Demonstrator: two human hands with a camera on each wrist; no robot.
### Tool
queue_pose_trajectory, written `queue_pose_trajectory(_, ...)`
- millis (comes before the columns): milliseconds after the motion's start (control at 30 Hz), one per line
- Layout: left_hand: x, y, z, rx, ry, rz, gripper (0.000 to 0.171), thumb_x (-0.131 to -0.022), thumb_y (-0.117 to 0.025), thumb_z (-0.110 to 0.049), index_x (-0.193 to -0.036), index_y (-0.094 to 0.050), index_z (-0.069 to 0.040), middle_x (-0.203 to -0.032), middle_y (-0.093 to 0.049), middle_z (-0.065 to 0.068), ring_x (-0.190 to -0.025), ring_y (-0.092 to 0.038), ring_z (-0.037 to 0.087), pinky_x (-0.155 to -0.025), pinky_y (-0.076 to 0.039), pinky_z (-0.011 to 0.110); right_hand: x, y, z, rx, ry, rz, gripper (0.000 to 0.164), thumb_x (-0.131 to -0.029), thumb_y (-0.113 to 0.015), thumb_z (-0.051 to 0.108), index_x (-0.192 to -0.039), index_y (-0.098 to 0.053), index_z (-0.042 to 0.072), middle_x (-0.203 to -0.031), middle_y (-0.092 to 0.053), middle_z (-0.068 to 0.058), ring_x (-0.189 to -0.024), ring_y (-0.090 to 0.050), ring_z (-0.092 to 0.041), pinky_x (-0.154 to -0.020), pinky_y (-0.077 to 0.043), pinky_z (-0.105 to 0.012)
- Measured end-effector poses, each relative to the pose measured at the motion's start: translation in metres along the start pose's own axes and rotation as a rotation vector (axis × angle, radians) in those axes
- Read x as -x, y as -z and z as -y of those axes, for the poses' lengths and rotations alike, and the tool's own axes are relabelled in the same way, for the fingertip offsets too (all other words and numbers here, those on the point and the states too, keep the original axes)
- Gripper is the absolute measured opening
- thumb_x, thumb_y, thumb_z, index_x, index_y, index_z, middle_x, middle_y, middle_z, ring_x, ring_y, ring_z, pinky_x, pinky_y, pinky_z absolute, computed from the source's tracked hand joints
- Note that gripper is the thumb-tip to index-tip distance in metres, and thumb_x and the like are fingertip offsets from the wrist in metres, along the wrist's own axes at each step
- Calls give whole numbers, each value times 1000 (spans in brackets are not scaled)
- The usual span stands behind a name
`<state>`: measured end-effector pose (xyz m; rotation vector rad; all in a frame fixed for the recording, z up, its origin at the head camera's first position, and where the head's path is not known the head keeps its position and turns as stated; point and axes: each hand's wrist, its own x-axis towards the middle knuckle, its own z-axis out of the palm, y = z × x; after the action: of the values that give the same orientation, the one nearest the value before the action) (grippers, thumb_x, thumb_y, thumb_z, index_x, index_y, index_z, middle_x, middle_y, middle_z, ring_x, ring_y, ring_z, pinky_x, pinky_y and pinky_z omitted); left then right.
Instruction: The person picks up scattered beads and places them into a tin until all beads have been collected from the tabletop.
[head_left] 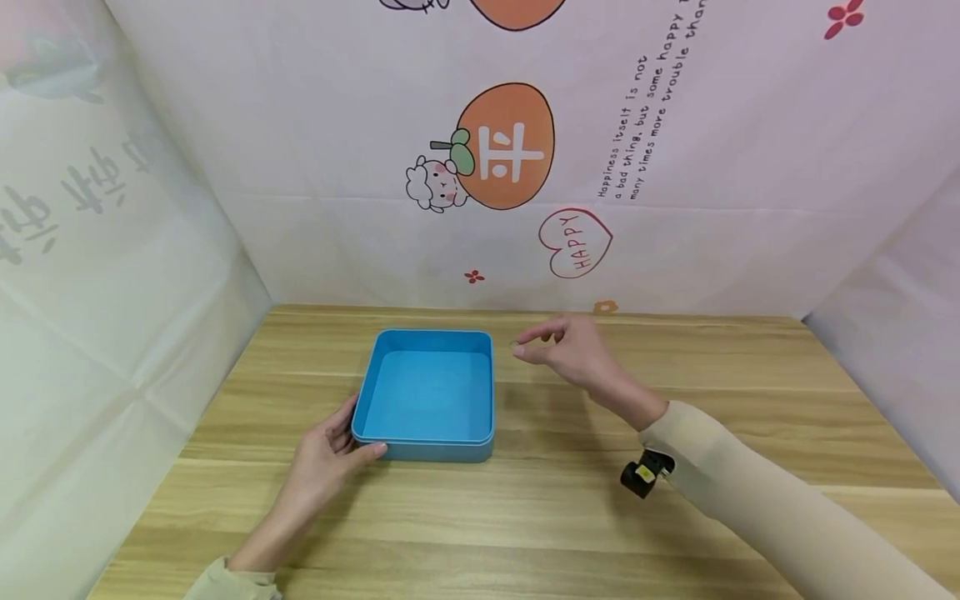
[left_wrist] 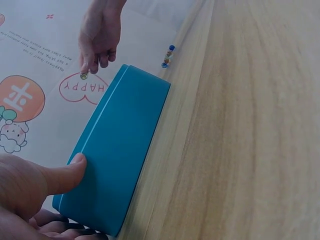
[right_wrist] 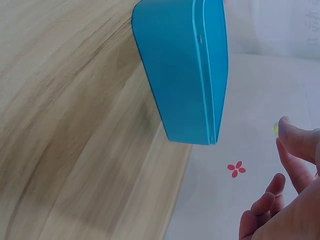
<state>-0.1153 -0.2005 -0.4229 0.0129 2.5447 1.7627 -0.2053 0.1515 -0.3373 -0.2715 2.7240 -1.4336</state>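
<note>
Translucent marble [left_wrist: 84, 76] sits above the counter [head_left: 480, 533] at the blue box's [head_left: 442, 452] two o'clock, pinched between thumb and fingertip of the right hand [head_left: 576, 350], suiting its smallness. Left hand [head_left: 322, 458] clasps the box's eight-o'clock corner, seemingly to steady it.

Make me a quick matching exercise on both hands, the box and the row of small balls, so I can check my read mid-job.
1. Left hand
2. Right hand
3. Blue box
4. Row of small balls

A. Mixed colours, blue at both ends
B. Pinching a small ball
C. Open-topped, resting on the table
D. Gripping the box's near left corner

Pairs: 1-D, 2-B, 3-C, 4-A
</note>
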Motion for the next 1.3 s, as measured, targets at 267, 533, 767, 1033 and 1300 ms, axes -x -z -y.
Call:
queue_pose_trajectory(267,1,1,1,18,-9,1,88,-92,-83,-3,-161,-29,8,-166,-28,27,-148,-36,40,-111,-42,42,-7,-12,12,-33,9,11,14,-92,-86,22,-102,-86,12,-117,-67,-10,-95,-48,-29,-67,-39,-36)
queue_pose_trajectory(533,3,1,-2,24,-6,14,88,-93,-82,-4,-161,-29,8,-165,-28,28,-147,-36,42,-111,-43,44,-13,-24,23,-70,8,41,14,-91,-87,23,-101,-86,12,-108,-68,-7,-94,-49,-29,-65,-39,-35)
queue_pose_trajectory(767,3,2,-2,48,-3,19,88,-93,-81,-3,-162,-27,8,-166,-26,27,-148,-35,41,-111,-42,42,-20,-35,33,-78,6,66,14,-91,-87,23,-100,-86,13,-100,-68,-6,-95,-52,-28,-67,-44,-34)
queue_pose_trajectory(1033,2,2,-1,40,-4,15,88,-93,-81,-3,-162,-28,7,-167,-26,26,-149,-35,39,-112,-41,41,-29,-56,42,-83,18,80,13,-90,-88,22,-97,-86,12,-99,-71,-4,-96,-53,-28,-70,-42,-34)
queue_pose_trajectory(1300,3,3,-1,42,-16,18,88,-93,-82,-4,-161,-28,9,-166,-27,28,-147,-36,41,-110,-43,42,-34,-77,47,-67,49,98,10,-89,-89,20,-95,-86,12,-107,-72,-5,-95,-54,-25,-70,-41,-33)
